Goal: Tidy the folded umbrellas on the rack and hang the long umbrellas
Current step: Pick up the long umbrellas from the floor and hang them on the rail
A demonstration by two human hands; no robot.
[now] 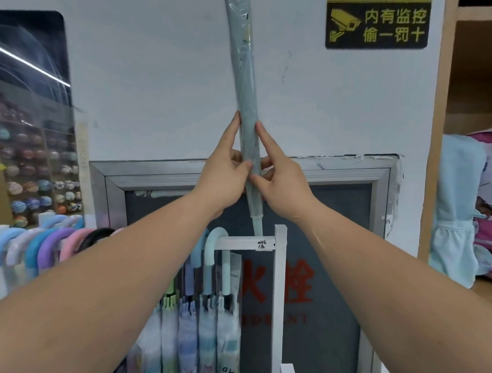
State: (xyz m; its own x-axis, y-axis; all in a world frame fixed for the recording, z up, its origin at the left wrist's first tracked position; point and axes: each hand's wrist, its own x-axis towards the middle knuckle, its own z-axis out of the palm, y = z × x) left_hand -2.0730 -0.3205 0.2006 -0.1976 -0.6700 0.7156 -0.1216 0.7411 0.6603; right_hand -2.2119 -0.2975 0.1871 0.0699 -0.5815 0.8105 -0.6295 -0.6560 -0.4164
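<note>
The long umbrella (245, 88) stands nearly upright in front of the white wall (157, 77), wrapped in a clear plastic sleeve, grey-blue in colour. Its upper end runs out of the top of the view. Its pale lower end comes down to the top rail (238, 242) of the white rack (281, 282); whether it touches the rail cannot be told.

Both hands grip the umbrella low on its length. The left hand (225, 173) has its forefinger straight up the left side and its thumb across the front, the other fingers curled behind. The right hand (283, 179) mirrors it on the right side, forefinger raised and thumb pinching the front.

A black sign (378, 20) high on the wall shows a yellow camera and reads 内有监控 偷一罚十. Behind the rack, a metal-framed dark panel (332, 211) carries large red characters, 火栓, partly hidden by the rack post, with faint letters under them that cannot be made out. A small label (264, 245) on the rail has writing too small to read.

Hanging umbrellas (210, 313) crowd the rail left of the label; the rail between them and the post is bare. More curved handles (46, 243) in pastel colours line up at the left. At the right edge a wooden shelf (482, 287) holds a pale blue and pink bag (463, 206).
</note>
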